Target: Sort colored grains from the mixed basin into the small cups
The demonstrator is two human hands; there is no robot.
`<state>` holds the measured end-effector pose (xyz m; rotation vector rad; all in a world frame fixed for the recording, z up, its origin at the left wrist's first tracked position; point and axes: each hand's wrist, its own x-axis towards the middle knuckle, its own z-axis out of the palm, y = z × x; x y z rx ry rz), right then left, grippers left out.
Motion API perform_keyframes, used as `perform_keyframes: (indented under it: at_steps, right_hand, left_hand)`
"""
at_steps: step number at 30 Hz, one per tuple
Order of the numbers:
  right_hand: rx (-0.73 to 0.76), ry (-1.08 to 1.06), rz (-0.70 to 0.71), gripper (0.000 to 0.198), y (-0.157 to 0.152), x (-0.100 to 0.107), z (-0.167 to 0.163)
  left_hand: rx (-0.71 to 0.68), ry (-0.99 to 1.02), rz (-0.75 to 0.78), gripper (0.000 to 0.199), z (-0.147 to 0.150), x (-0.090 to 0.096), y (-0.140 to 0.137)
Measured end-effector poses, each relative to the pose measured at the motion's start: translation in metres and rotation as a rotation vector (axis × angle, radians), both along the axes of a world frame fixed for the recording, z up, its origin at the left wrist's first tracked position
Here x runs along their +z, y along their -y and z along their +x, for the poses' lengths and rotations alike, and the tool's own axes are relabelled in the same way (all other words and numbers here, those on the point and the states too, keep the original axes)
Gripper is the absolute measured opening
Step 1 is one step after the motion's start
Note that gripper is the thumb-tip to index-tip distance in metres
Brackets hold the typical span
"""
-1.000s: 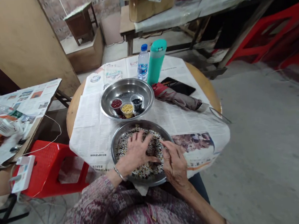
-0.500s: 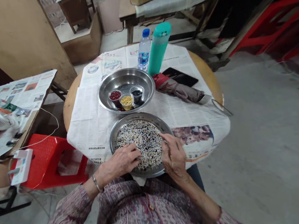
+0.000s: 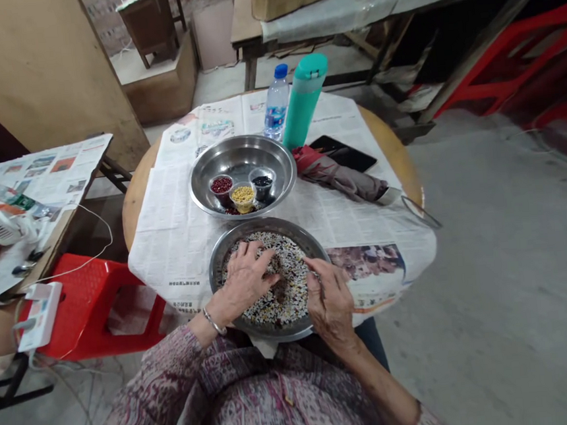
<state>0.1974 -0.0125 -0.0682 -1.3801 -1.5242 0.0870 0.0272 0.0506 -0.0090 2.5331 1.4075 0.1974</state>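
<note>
Loosely, the person's left hand (image 3: 245, 278) is holding its fingers apart, palm down, above a bed of tiny white, black and yellow grains (image 3: 295, 287); whether the fingertips are touching them is unclear. Those fingers are pointing away from the body. The right hand (image 3: 331, 297) is curling at the right-hand rim, thumb near index finger; it is hard to tell whether it is gripping the metal or pinching something. Beneath the left hand, a round, shallow, silver-coloured metal basin (image 3: 310, 240) is carrying the grains, its mouth facing up and its circular outline running about equally wide every way. Beyond the left fingertips, a second round, shiny metal bowl (image 3: 243, 151) is holding three small clear plastic cups (image 3: 244, 206) of dark red, yellow and black bean-like pieces. Farther beyond, a tall turquoise bottle (image 3: 304, 105) is leaning slightly rightward.
</note>
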Motion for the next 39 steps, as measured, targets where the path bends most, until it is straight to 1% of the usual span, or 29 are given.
perform_keyframes:
  at_steps: [1,2,3,4,5,8,9,10,11,13,15,18,19,20,21,22,23,26,27,30,32,34,35,36,37,39]
  right_hand:
    - [0.001,0.001,0.003,0.034,0.000,0.000,0.000]
    - [0.002,0.000,0.004,0.034,0.000,0.001,0.000]
    - [0.004,-0.002,0.002,0.034,0.000,0.001,0.000]
    - [0.005,-0.004,-0.001,0.034,0.000,0.001,0.000]
    - [0.005,-0.006,-0.004,0.034,0.000,0.002,0.000]
    - [0.006,-0.007,-0.011,0.034,0.000,0.002,-0.001]
    - [0.007,-0.008,-0.012,0.034,0.001,0.002,0.000]
    - [0.008,-0.009,-0.013,0.034,0.001,0.002,0.000]
    - [0.009,-0.012,-0.014,0.034,0.000,0.001,0.000]
    - [0.007,-0.017,-0.013,0.033,0.000,0.001,0.000]
    - [0.005,-0.020,-0.008,0.033,0.000,0.001,0.000]
    - [0.018,-0.010,-0.010,0.034,0.000,0.001,0.000]
    - [0.022,-0.005,-0.014,0.034,0.000,0.001,0.000]
    - [0.023,-0.001,-0.022,0.034,0.001,0.001,0.000]
    - [0.021,0.001,-0.028,0.034,0.001,0.000,0.000]
    - [0.016,0.001,-0.035,0.033,0.001,0.000,0.000]
    - [0.012,-0.001,-0.039,0.033,0.001,0.000,0.000]
    - [0.012,-0.002,-0.046,0.032,0.001,-0.001,0.000]
    - [0.012,-0.002,-0.043,0.031,0.001,-0.001,0.000]
    - [0.008,0.000,-0.034,0.031,0.001,0.000,0.000]
    - [0.006,0.003,-0.028,0.031,0.001,0.001,0.000]
    - [0.002,-0.006,-0.017,0.032,0.000,0.001,-0.001]
    - [-0.003,-0.016,-0.008,0.032,0.000,0.001,-0.001]
    - [-0.009,-0.029,-0.002,0.033,0.000,0.001,-0.001]
    - [-0.014,-0.042,0.003,0.033,0.000,0.001,-0.001]
    - [-0.017,-0.061,0.010,0.034,0.000,0.002,-0.001]
  left_hand:
    - [0.047,-0.007,-0.003,0.062,0.002,0.000,-0.001]
    - [0.065,-0.011,-0.008,0.075,0.005,-0.001,0.000]
    - [0.049,-0.009,-0.015,0.082,0.009,-0.003,0.000]
    - [0.002,0.000,-0.026,0.081,0.013,-0.005,0.001]
    - [-0.072,0.011,-0.042,0.072,0.017,-0.007,0.002]
    - [-0.316,0.039,-0.124,0.025,0.024,-0.012,0.001]
    - [-0.364,0.043,-0.142,0.018,0.023,-0.012,0.000]
    - [-0.379,0.040,-0.143,0.019,0.020,-0.011,-0.002]
    - [-0.366,0.026,-0.128,0.021,0.015,-0.010,-0.004]
    - [-0.290,-0.028,-0.075,0.024,0.002,-0.005,-0.007]
    - [-0.180,-0.080,-0.029,0.024,-0.012,0.000,-0.007]
    - [0.014,-0.105,0.016,0.016,-0.030,0.006,0.003]
    - [0.066,-0.109,0.016,0.026,-0.033,0.007,0.008]
    - [0.095,-0.111,0.002,0.041,-0.034,0.009,0.014]
    - [0.100,-0.110,-0.027,0.054,-0.034,0.010,0.021]
    - [0.088,-0.105,-0.065,0.061,-0.032,0.010,0.027]
    - [0.063,-0.096,-0.106,0.058,-0.029,0.011,0.033]
    - [-0.024,-0.055,-0.197,0.020,-0.014,0.009,0.039]
    - [-0.054,-0.033,-0.206,0.016,-0.008,0.008,0.037]
    - [-0.138,0.065,-0.174,0.023,0.010,0.001,0.020]
    - [-0.149,0.108,-0.128,0.028,0.018,-0.003,0.005]
    - [-0.115,0.120,-0.035,0.033,0.024,-0.005,-0.009]
    - [-0.081,0.111,0.014,0.032,0.025,-0.005,-0.014]
    - [-0.045,0.094,0.057,0.031,0.027,-0.005,-0.017]
    - [-0.017,0.074,0.086,0.035,0.027,-0.005,-0.019]
    - [-0.026,0.042,0.097,0.063,0.029,-0.007,-0.020]
